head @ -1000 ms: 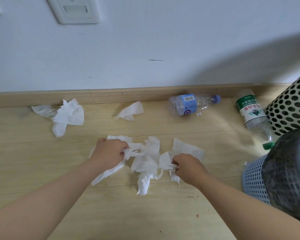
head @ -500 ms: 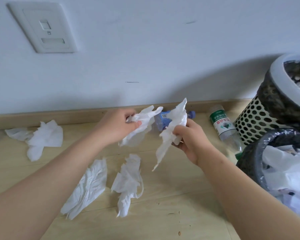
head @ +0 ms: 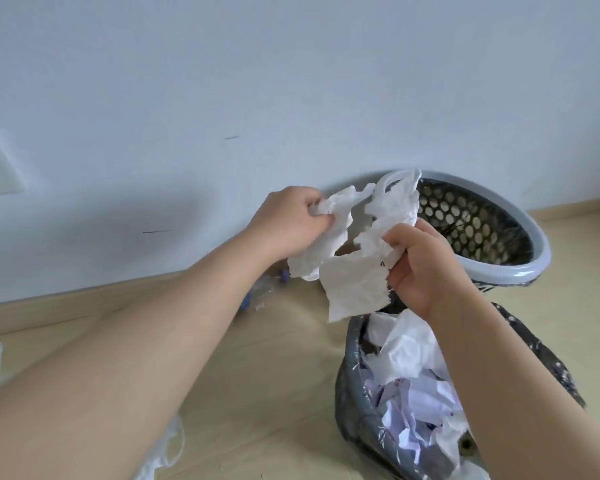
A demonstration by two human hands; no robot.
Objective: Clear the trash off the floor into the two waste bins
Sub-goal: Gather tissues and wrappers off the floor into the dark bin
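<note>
Clearing up: a person's left hand (head: 291, 225) and right hand (head: 426, 268) each clench a crumpled tissue, the left tissue (head: 329, 237) beside the right tissue (head: 357, 287), both held off the floor at 12 o'clock from the paper-heaped lined bin (head: 350, 393). The perforated bin (head: 506, 275) stands at 3 o'clock from the hands. Another tissue (head: 168, 445) lies at 7 o'clock.

Left hand (head: 288, 223), right hand (head: 426, 268) bare; forearms bare throughout.

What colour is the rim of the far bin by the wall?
The far bin's rim is pale grey, seen best in the head view.
</note>
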